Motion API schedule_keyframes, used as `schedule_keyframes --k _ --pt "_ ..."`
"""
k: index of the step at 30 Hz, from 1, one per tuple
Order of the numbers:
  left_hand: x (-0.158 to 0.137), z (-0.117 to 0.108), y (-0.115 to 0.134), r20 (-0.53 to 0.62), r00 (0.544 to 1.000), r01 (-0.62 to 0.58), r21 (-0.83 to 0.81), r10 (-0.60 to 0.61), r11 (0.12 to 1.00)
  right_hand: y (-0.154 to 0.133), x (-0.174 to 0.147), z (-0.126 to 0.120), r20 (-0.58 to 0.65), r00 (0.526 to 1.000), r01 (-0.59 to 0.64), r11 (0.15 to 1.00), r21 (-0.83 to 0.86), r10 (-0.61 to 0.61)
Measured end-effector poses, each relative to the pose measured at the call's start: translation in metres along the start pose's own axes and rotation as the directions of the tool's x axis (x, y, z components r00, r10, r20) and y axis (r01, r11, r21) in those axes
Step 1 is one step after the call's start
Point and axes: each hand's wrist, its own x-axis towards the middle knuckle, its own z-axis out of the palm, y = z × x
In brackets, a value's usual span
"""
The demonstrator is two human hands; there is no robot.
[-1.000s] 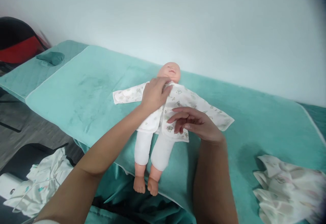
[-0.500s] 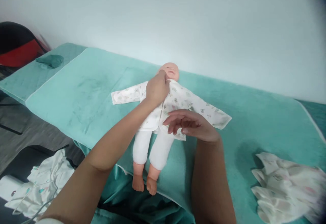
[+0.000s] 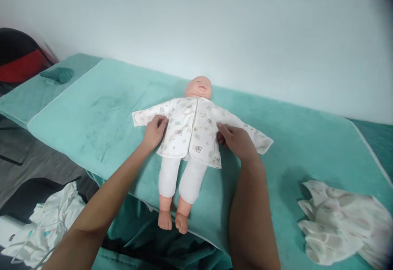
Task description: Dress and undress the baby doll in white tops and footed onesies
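A baby doll (image 3: 199, 87) lies on its back on the teal-covered bed, head toward the wall and bare feet toward me. It wears a white printed jacket (image 3: 184, 133), its sleeves spread out to both sides and its front edges meeting down the middle. White leggings (image 3: 192, 182) cover its legs. My left hand (image 3: 155, 131) is closed at the jacket's left side, just under the sleeve, thumb and fingers pinching the fabric edge. At the opposite side, my right hand (image 3: 235, 138) has its thumb and curled fingers on the jacket below the other sleeve.
Crumpled printed cloth (image 3: 340, 221) lies on the bed at the right. A black chair (image 3: 46, 184) at lower left bears another printed cloth (image 3: 55, 217) and a white object with a cable. The bed (image 3: 92, 98) stands against a pale wall and has a face hole at its far left.
My left hand has left the doll's neckline and come down to the jacket's left side. My right hand has moved up and right, from above the hem to the jacket's right side.
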Motion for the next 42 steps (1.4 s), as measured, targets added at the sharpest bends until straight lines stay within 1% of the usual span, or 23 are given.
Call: schedule_keyframes --k 1,2,3,5,8,10,12,14,18,22,26,29,32,34,37,39,40,41,42 --pt "-0.003 -0.002 -0.005 0.060 0.998 0.009 0.006 -0.010 1.000 0.001 0.001 0.002 0.048 0.999 0.007 0.997 -0.076 -0.004" --pt "-0.006 -0.002 -0.008 0.117 0.993 0.012 -0.012 -0.011 1.000 0.002 0.002 0.005 0.074 0.997 0.028 0.993 -0.118 -0.019" --pt "-0.007 -0.002 -0.009 0.167 0.986 0.016 -0.057 -0.007 0.998 0.002 0.003 0.007 0.073 0.997 0.049 0.989 -0.140 -0.039" --pt "-0.007 0.000 -0.009 0.245 0.970 0.054 -0.197 -0.004 0.979 0.003 0.003 0.013 0.021 0.997 0.075 0.986 -0.148 -0.072" --pt "0.000 0.005 -0.006 0.331 0.944 0.124 -0.385 0.011 0.915 0.002 0.005 0.021 -0.059 0.995 0.076 0.996 -0.046 -0.079" --pt "0.008 0.009 -0.004 0.384 0.921 0.130 -0.462 0.065 0.877 0.001 0.006 0.027 -0.121 0.991 0.065 0.996 0.068 -0.057" --pt "0.017 0.013 -0.003 0.425 0.894 0.120 -0.526 0.138 0.842 0.000 0.008 0.032 -0.198 0.980 0.061 0.988 0.143 -0.032" --pt "0.025 0.018 -0.003 0.426 0.889 0.125 -0.573 0.164 0.810 0.001 0.011 0.036 -0.255 0.967 0.067 0.983 0.170 -0.021" --pt "0.024 0.022 -0.006 0.360 0.932 0.182 -0.579 0.049 0.795 0.003 0.014 0.039 -0.275 0.960 0.094 0.983 0.160 -0.047" --pt "0.004 0.015 -0.008 0.297 0.955 0.156 -0.559 0.021 0.815 0.004 0.015 0.040 -0.274 0.958 0.110 0.991 0.081 -0.084" --pt "-0.025 0.004 -0.010 0.196 0.978 0.155 -0.439 -0.074 0.885 0.005 0.008 0.044 -0.279 0.953 0.137 0.989 0.048 -0.119" --pt "-0.046 -0.003 -0.012 0.120 0.989 0.121 -0.384 -0.081 0.915 0.006 -0.015 0.052 -0.294 0.947 0.150 0.987 0.061 -0.126" --pt "-0.061 -0.007 -0.017 0.085 0.994 0.089 -0.371 -0.061 0.924 0.011 -0.058 0.063 -0.224 0.968 0.137 0.987 0.083 -0.116" --pt "-0.069 -0.010 -0.021 0.065 0.996 0.075 -0.381 -0.055 0.921 0.017 -0.093 0.071 -0.203 0.964 0.185 0.982 0.048 -0.172" --pt "-0.074 -0.013 -0.026 0.065 0.997 0.068 -0.410 -0.045 0.910 0.032 -0.142 0.075 -0.227 0.932 0.281 0.959 -0.037 -0.282" --pt "-0.073 -0.015 -0.029 0.087 0.996 0.070 -0.431 -0.036 0.900 0.048 -0.166 0.065 -0.298 0.910 0.275 0.957 -0.088 -0.289" --pt "-0.072 -0.015 -0.029 0.098 0.995 0.073 -0.443 -0.033 0.893 0.058 -0.176 0.055 -0.367 0.890 0.246 0.962 -0.116 -0.272" --pt "-0.071 -0.015 -0.030 0.109 0.994 0.077 -0.457 -0.031 0.886 0.070 -0.186 0.042 -0.452 0.856 0.207 0.967 -0.146 -0.252" --pt "-0.069 -0.015 -0.031 0.120 0.992 0.082 -0.470 -0.029 0.879 0.082 -0.194 0.026 -0.537 0.811 0.156 0.970 -0.184 -0.232"
